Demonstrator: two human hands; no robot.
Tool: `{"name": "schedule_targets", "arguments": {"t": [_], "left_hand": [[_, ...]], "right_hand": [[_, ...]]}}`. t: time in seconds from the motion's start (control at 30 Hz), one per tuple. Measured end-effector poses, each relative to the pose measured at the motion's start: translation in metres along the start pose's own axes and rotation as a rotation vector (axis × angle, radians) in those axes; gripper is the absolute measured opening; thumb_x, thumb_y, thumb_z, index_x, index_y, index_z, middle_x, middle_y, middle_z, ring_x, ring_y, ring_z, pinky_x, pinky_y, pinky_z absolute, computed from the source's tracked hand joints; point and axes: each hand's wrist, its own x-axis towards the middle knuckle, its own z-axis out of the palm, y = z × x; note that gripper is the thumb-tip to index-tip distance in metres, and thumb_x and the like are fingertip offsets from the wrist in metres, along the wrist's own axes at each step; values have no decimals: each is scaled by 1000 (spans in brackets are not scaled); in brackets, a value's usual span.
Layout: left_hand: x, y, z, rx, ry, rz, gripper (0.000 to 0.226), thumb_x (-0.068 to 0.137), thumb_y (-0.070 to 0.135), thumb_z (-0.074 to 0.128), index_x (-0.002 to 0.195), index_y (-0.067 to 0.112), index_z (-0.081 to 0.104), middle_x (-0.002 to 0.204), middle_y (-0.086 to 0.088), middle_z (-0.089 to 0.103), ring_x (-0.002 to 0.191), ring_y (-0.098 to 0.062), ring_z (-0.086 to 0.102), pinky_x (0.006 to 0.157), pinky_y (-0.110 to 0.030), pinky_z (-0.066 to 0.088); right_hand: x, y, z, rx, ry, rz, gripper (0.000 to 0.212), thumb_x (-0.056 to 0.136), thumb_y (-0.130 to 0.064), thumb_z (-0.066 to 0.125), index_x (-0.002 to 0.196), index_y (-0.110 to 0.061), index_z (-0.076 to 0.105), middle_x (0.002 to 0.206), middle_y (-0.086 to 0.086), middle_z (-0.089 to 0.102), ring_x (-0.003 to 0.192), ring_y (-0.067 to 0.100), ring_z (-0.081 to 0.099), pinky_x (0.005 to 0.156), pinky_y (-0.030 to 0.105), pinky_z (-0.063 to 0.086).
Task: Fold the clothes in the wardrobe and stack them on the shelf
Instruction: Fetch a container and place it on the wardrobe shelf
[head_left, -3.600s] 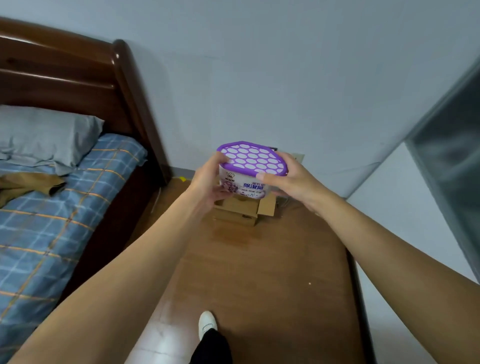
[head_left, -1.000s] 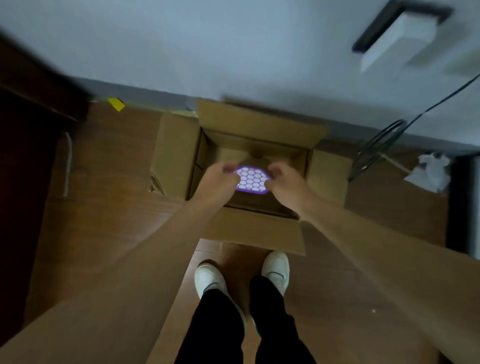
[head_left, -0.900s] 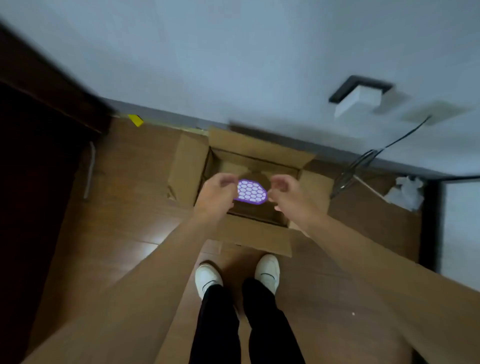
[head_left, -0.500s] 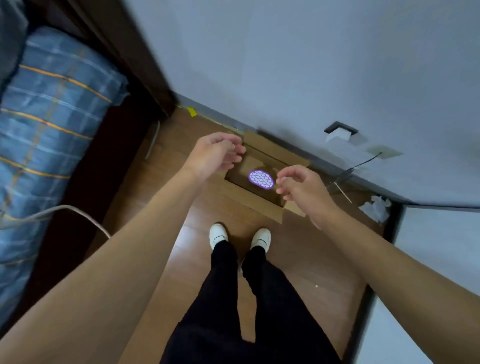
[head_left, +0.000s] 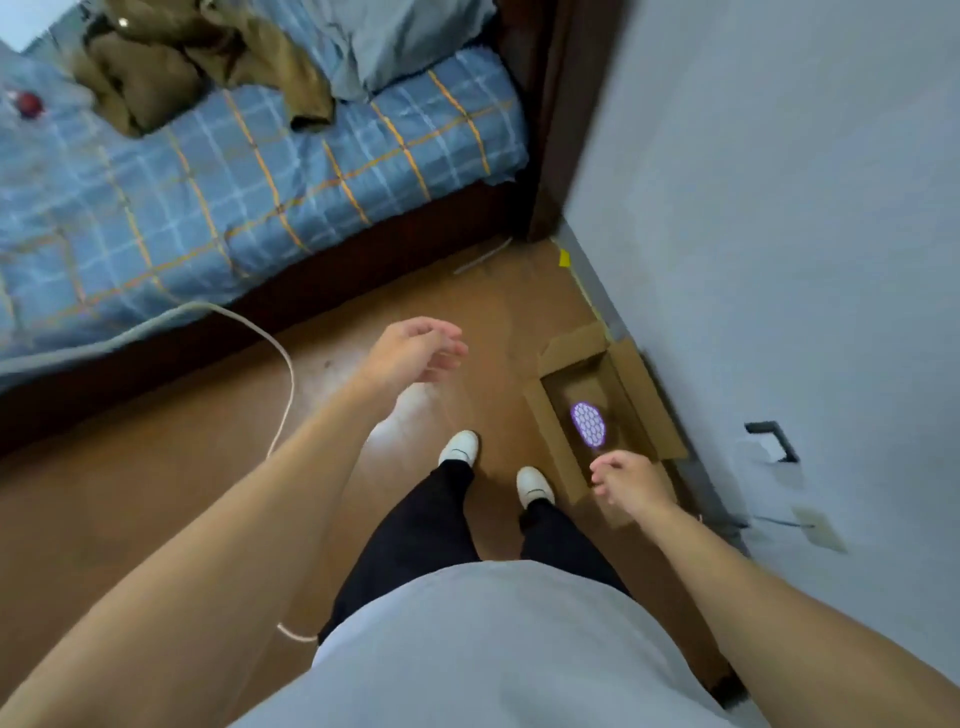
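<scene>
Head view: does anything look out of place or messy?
Yes. A crumpled olive-brown garment lies unfolded on the blue checked bed, and a white cable trails off the bed across the wooden floor: a possible trip hazard.

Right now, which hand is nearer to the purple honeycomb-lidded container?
Right. The right hand is beside the purple honeycomb-lidded container, over the edge of the brown cardboard box; the left hand is farther off, above the wooden floor.

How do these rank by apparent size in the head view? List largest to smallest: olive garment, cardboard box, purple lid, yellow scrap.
1. olive garment
2. cardboard box
3. purple lid, inside the box
4. yellow scrap
No two look close enough to tie.
</scene>
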Motion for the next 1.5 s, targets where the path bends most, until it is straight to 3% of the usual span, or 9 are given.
{"name": "schedule_targets", "arguments": {"t": [0.13, 0.23, 0.4, 0.5, 0.7, 0.83, 1.03, 1.23, 1.5], "left_hand": [[-55, -75, -14, -211, 208, -120, 21, 101, 14, 50, 112, 14, 68, 103, -3, 77, 90, -18, 72, 85, -34, 58], [-116, -153, -4, -389, 337, -268, 23, 99, 11, 51, 112, 15, 69, 100, -1, 78, 83, -15, 72, 75, -28, 59], [-228, -289, 47, -711, 585, -533, 23, 99, 9, 49, 108, 15, 70, 97, 1, 79, 82, -16, 72, 85, -36, 56], [-284, -347, 85, -905, 711, -645, 19, 99, 8, 52, 107, 12, 70, 99, -4, 78, 79, -19, 70, 79, -35, 56], [-364, -421, 159, -1193, 858, -775, 19, 102, 10, 50, 106, 11, 69, 100, -6, 76, 81, -19, 69, 63, -26, 53], [-390, -460, 190, -1338, 876, -810, 21, 103, 13, 48, 104, 14, 69, 99, -3, 77, 92, -22, 71, 86, -38, 56], [-409, -496, 167, -1521, 962, -765, 20, 102, 15, 51, 107, 16, 70, 99, -2, 77, 96, -22, 72, 80, -32, 57], [-426, -520, 70, -1574, 1130, -522, 19, 102, 9, 52, 107, 17, 68, 102, -3, 76, 91, -19, 71, 88, -36, 56], [-461, -577, -92, -1574, 1412, -255, 20, 98, 7, 52, 102, 17, 69, 100, -2, 77, 85, -14, 72, 75, -28, 57]], "right_hand": [[7, -15, 12, -69, -140, -16, 15, 98, -15, 53, 95, -14, 68, 91, 6, 69, 73, 16, 64, 64, 28, 50], [-7, -40, 38, -221, -271, -132, 18, 99, -16, 52, 89, -17, 66, 89, 5, 69, 70, 13, 62, 62, 25, 50], [-76, -87, 119, -437, -543, -381, 16, 101, -19, 52, 99, -18, 68, 97, 3, 71, 79, 12, 65, 77, 31, 54], [-137, -103, 176, -501, -689, -527, 17, 99, -16, 52, 100, -14, 70, 96, 5, 73, 76, 12, 67, 83, 35, 56], [-236, -87, 278, -621, -914, -618, 21, 95, -6, 50, 87, -17, 66, 87, 4, 68, 73, 17, 65, 70, 30, 50], [-256, -51, 322, -773, -919, -611, 16, 95, -6, 52, 92, -12, 66, 86, 4, 68, 72, 18, 65, 70, 30, 49], [-231, -18, 352, -1091, -765, -647, 18, 99, -10, 51, 91, -11, 67, 87, 5, 71, 72, 17, 66, 70, 32, 54], [-206, -22, 375, -1319, -581, -606, 17, 100, -9, 49, 93, -7, 65, 82, 9, 67, 65, 21, 61, 56, 28, 44], [-223, -49, 492, -1430, -631, -627, 19, 102, -12, 52, 92, 0, 63, 80, 11, 63, 68, 22, 57, 57, 29, 42]]}}
